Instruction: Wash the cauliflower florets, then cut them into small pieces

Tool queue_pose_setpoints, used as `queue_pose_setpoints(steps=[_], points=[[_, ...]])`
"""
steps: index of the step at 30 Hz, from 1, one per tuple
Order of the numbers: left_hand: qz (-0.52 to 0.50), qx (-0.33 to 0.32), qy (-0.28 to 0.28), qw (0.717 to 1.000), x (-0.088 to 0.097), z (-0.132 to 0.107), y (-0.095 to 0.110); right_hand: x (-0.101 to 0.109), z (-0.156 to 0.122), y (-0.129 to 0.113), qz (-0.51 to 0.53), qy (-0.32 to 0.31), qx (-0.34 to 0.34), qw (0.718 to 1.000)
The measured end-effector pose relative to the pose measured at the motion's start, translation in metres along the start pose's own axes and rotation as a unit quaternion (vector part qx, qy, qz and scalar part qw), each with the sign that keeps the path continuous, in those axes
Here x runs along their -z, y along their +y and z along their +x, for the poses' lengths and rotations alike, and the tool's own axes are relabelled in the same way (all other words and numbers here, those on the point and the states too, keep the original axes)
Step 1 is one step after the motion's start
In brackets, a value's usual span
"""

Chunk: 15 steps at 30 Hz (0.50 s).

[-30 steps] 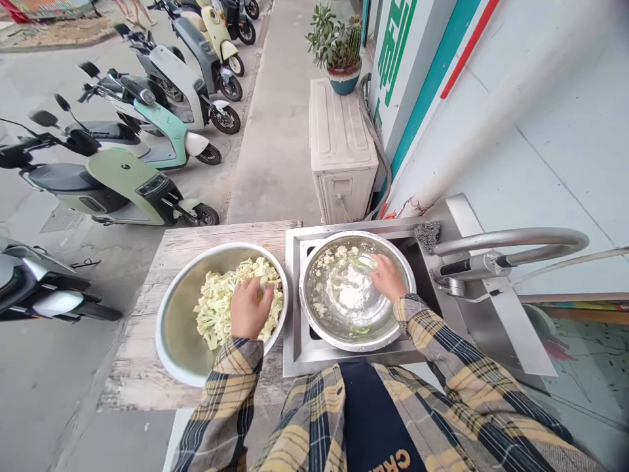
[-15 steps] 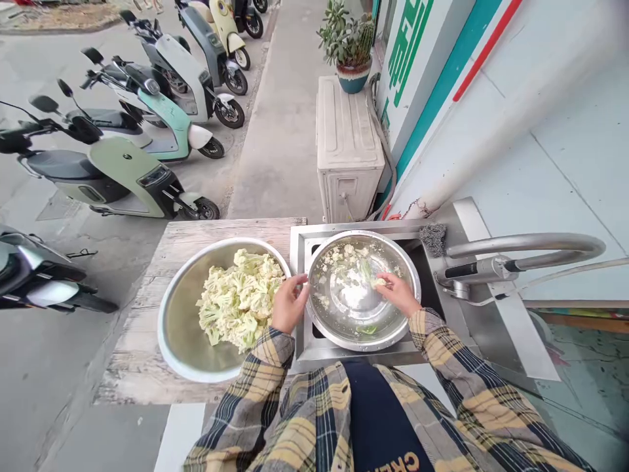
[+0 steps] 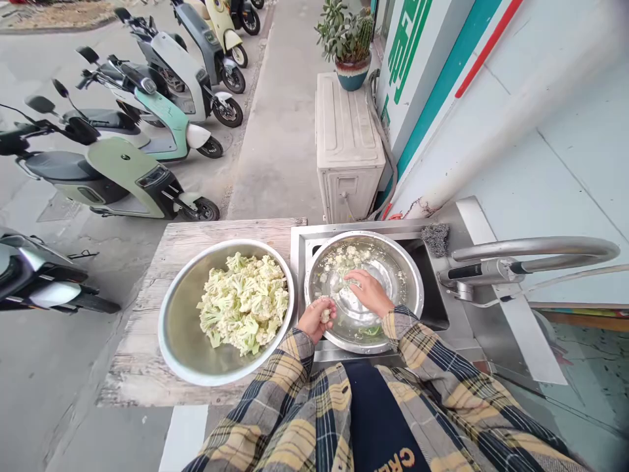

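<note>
My left hand [image 3: 317, 318] is closed around a small cauliflower floret [image 3: 325, 316] at the near left rim of a steel basin [image 3: 417, 288]. Over that basin, my right hand [image 3: 372, 293] reaches in from the right, its fingers stretched out and slightly curved, close above cauliflower crumbs [image 3: 346, 255] floating in water. A green leaf scrap [image 3: 370, 330] floats near the basin's front. To the left, a large steel bowl [image 3: 179, 328] holds a heap of cauliflower florets [image 3: 246, 301].
The basin rests on a steel sink [image 3: 302, 262], with a faucet [image 3: 481, 270] and a scouring pad [image 3: 435, 238] at its right. A wooden board [image 3: 132, 367] supports the bowl. Beyond stand an outdoor air-conditioner unit [image 3: 348, 131], a potted plant [image 3: 352, 72] and parked scooters [image 3: 118, 177].
My left hand has moved right and nearer to me, from the basin's left rim, and now holds a floret. My right hand has moved left across the basin, its fingers now spread.
</note>
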<state>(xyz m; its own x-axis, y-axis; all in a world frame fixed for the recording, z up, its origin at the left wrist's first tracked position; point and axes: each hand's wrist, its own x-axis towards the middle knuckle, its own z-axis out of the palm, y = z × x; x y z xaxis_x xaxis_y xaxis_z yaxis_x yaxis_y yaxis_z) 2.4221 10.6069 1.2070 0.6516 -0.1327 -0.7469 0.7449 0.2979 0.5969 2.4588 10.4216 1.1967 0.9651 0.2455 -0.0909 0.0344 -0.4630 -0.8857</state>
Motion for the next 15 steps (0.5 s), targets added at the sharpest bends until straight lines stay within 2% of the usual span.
queue_pose_setpoints(steps=[4,8,10,15], points=[[-0.007,-0.021,0.015,1.000,0.006,-0.003,-0.003,-0.023,0.033,0.032,-0.017,-0.033,-0.094,0.995],[-0.014,-0.022,0.039,0.999,0.008,-0.002,-0.003,-0.043,0.039,0.044,0.003,0.008,-0.119,0.993],[-0.016,-0.023,0.050,0.998,0.010,-0.001,-0.003,-0.043,0.035,0.051,0.014,0.028,-0.125,0.992],[-0.024,-0.020,0.047,0.998,0.010,0.005,-0.005,-0.024,0.017,0.069,0.027,0.063,-0.133,0.989]])
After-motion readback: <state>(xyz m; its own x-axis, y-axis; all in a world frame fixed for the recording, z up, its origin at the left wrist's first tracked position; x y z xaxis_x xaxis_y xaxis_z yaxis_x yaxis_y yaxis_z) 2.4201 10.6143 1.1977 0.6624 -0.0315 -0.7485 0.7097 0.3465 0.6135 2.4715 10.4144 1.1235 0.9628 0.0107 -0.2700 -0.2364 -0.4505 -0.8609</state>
